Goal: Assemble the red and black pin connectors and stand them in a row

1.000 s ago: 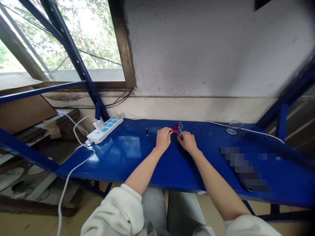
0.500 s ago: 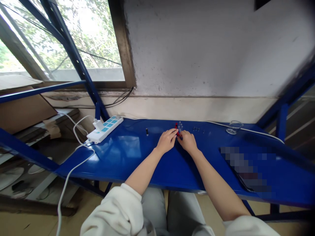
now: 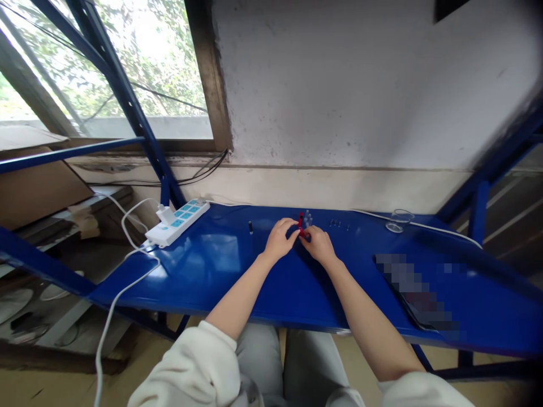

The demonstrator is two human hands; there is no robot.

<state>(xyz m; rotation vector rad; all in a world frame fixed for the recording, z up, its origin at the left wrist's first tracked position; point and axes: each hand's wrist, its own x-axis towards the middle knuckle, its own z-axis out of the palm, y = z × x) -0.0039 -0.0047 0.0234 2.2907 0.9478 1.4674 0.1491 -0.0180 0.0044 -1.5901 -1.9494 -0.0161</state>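
White fleecy sleeves (image 3: pixel 190 367), grey trousers (image 3: pixel 260 353)

Smooth, glossy, metal-looking tabletop (image 3: pixel 292 299)

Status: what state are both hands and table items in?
Left hand: at red pieces, grip unclear
Right hand: at red pieces, grip unclear
Red pieces: partly hidden, joining unclear
Clear pieces beside red: clustered
Black cylinder: upright
Power strip: plug inserted
Clear cup: upright
Blurred item: lying flat
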